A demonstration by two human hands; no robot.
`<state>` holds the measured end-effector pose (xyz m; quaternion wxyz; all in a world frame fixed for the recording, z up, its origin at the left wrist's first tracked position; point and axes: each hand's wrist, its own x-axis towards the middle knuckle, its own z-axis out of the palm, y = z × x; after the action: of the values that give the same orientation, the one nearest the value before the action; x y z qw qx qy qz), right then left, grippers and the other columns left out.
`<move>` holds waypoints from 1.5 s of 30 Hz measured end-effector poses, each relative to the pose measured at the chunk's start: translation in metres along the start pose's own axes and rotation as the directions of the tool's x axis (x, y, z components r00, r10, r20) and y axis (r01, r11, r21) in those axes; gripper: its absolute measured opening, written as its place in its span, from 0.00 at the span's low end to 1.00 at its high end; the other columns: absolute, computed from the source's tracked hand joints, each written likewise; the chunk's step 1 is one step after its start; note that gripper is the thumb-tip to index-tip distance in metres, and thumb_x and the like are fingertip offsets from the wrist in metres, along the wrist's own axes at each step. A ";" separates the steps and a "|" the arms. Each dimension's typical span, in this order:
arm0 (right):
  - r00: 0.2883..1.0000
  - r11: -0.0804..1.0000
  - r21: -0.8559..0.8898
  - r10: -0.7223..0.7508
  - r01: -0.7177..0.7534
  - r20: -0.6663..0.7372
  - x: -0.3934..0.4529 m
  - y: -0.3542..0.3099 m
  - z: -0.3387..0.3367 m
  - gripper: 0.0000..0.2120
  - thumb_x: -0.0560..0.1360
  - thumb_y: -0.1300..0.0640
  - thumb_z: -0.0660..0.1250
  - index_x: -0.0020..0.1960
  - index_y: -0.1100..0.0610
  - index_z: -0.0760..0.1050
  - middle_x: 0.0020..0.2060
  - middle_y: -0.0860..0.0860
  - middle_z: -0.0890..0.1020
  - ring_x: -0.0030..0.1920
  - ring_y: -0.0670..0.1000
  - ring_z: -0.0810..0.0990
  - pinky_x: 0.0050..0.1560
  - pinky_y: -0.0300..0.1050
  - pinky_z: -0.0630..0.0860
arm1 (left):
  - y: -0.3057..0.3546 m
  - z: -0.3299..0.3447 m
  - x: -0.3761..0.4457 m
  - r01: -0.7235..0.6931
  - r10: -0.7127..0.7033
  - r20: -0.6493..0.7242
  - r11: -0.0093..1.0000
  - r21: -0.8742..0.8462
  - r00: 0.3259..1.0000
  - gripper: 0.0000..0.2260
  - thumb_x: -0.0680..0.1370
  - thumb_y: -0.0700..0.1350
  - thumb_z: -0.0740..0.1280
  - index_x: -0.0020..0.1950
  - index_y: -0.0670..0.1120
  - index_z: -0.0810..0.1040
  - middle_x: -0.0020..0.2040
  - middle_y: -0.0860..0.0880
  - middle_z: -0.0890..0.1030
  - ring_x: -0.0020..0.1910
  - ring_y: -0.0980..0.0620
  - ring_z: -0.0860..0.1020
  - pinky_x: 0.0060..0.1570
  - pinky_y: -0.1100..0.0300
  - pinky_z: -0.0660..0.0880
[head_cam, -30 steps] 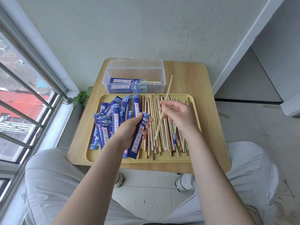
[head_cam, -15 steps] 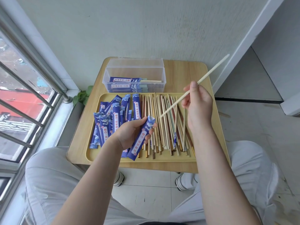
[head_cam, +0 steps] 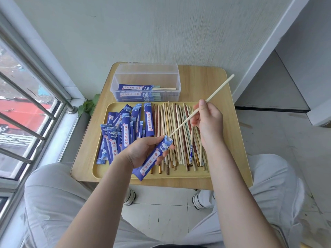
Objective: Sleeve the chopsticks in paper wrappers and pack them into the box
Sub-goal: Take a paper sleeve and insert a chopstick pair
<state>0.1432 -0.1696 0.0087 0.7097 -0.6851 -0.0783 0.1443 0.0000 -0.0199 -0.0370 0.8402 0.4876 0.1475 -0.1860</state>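
Wooden table (head_cam: 206,77) bears a tray (head_cam: 213,173), box (head_cam: 146,76) at 12 o'clock. Left hand (head_cam: 143,151) grips a wrapper (head_cam: 155,156); right hand (head_cam: 208,120) pinches a chopstick (head_cam: 219,87), tip at its mouth.

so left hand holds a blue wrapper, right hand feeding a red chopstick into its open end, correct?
Not quite: in the head view the chopstick pinched by the right hand is pale natural wood, not red. The left hand does hold the blue wrapper, tip at its open end.
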 end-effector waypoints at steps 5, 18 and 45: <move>1.000 0.998 -0.065 -0.025 0.025 0.008 0.002 0.003 -0.004 0.16 0.84 0.50 0.60 0.43 0.56 0.78 0.27 0.48 0.77 0.30 0.51 0.77 0.40 0.55 0.77 | 0.001 0.002 0.001 0.019 -0.018 -0.052 1.000 0.002 0.998 0.20 0.84 0.50 0.56 0.51 0.40 0.83 0.37 0.45 0.74 0.29 0.52 0.72 0.29 0.61 0.72; 0.958 0.958 -0.283 0.114 -0.036 0.263 -0.007 0.017 0.014 0.41 0.77 0.64 0.70 0.80 0.45 0.51 0.43 0.53 0.83 0.45 0.51 0.84 0.49 0.44 0.81 | 0.002 0.010 0.009 0.046 -0.050 -0.129 0.998 -0.033 0.990 0.20 0.85 0.50 0.54 0.55 0.38 0.81 0.37 0.46 0.74 0.29 0.52 0.70 0.30 0.61 0.69; 0.951 0.284 -0.942 0.200 0.176 0.238 -0.016 0.046 0.018 0.05 0.79 0.56 0.66 0.48 0.57 0.72 0.38 0.49 0.75 0.35 0.49 0.73 0.30 0.43 0.66 | -0.007 0.007 0.021 -0.056 -0.039 -0.572 0.988 -0.147 0.819 0.20 0.86 0.51 0.54 0.54 0.40 0.81 0.34 0.48 0.77 0.27 0.54 0.72 0.28 0.61 0.70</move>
<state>0.1186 -0.1569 -0.0351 0.1346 -0.9408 -0.2542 0.1794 0.0156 -0.0331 -0.0480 0.7934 0.4540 0.4051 -0.0148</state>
